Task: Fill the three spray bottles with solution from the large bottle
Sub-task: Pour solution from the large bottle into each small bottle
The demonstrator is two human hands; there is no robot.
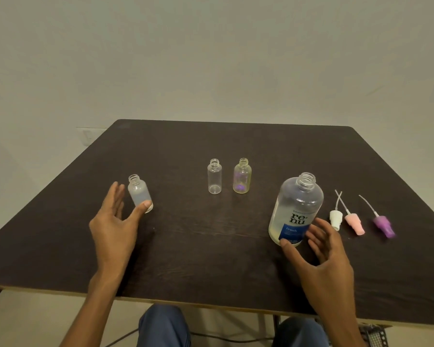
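Nearest the table's front edge, the right hand spreads loosely around the large bottle's base, thumb touching, not yet clasping. The left hand, fingers straight, flanks the cloudy spray bottle toward the left edge. Grip both firmly before lifting; pour slowly into that narrow neck. Two more spray bottles wait mid-table.

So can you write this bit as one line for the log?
left hand: open beside frosted bottle, thumb touching | right hand: open at large bottle | all bottles uncapped | spray tops on table
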